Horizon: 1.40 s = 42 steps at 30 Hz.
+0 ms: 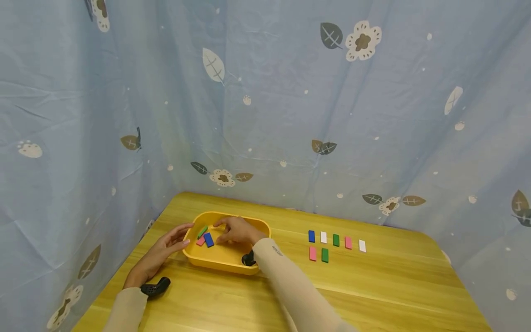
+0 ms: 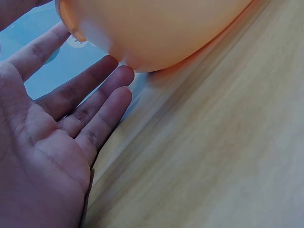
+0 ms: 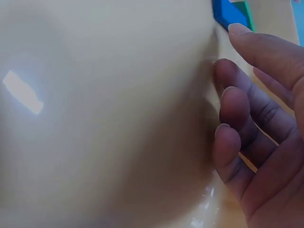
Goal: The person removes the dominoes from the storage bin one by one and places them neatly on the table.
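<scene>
A yellow plastic tub [image 1: 220, 266] stands on the table, with a blue block [image 1: 209, 240], a pink block [image 1: 201, 240] and a green block [image 1: 203, 231] at its left end. My left hand [image 1: 162, 253] lies along the tub's left rim, fingers extended; in the left wrist view the fingertips [image 2: 124, 76] are against or very near its outer wall. Inside the tub is my right hand [image 1: 239, 230], right of the blocks. Its thumb and fingers are spread and slightly bent, with nothing between them. The right wrist view shows the blue block [image 3: 230, 14] just beyond the fingertips.
Right of the tub, several flat blocks lie in two rows: a blue one [image 1: 311, 236], white ones [image 1: 323, 237], green ones [image 1: 336, 240] and pink ones [image 1: 348, 242]. A patterned blue curtain [image 1: 269, 115] encloses the wooden table [image 1: 394, 286] at the back and sides.
</scene>
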### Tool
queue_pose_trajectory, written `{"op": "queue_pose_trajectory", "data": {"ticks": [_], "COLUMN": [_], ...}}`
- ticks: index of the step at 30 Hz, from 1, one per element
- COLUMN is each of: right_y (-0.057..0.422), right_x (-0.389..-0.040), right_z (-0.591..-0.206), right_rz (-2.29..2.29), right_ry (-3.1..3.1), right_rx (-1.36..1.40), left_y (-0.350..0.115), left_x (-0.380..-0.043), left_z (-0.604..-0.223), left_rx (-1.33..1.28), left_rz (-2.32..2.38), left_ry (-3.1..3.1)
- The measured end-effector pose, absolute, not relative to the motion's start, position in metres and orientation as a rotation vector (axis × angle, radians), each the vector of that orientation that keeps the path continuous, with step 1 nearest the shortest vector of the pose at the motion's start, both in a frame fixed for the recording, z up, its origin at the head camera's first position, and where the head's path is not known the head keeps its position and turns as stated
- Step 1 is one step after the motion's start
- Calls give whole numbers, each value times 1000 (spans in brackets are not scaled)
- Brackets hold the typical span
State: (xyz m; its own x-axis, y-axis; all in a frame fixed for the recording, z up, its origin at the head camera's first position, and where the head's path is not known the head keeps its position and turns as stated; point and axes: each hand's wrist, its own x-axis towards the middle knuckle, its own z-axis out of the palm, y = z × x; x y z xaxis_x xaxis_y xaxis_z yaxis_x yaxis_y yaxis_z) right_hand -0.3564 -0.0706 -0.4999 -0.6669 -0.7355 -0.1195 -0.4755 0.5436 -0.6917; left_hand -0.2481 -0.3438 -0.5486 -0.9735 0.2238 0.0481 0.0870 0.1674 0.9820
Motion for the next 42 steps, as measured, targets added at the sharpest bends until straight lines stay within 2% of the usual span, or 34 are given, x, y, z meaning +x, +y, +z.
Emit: {"op": "queue_pose_trajectory", "data": {"ticks": [9,24,34,42], "right_y": [-73,-76,-62,-29], "right_x": [-355,-348,-356,-360], "right_z": [-509,-507,-487,-467], "right_rz": [-975,-852,-848,-871], "right_ry": [2329,2442,2448,2464], "right_rx": [-941,-1056,-1108,-1174], "left_y": [-344,-339,-342,-346], "left_x": [-249,-252,-251,-249], "left_z": [-551,-550,-551,-552], "left_rx": [300,329,323,334], "left_rz": [1928,1919,1915,1917], "left_ry": [2306,2323,2320,2323]}}
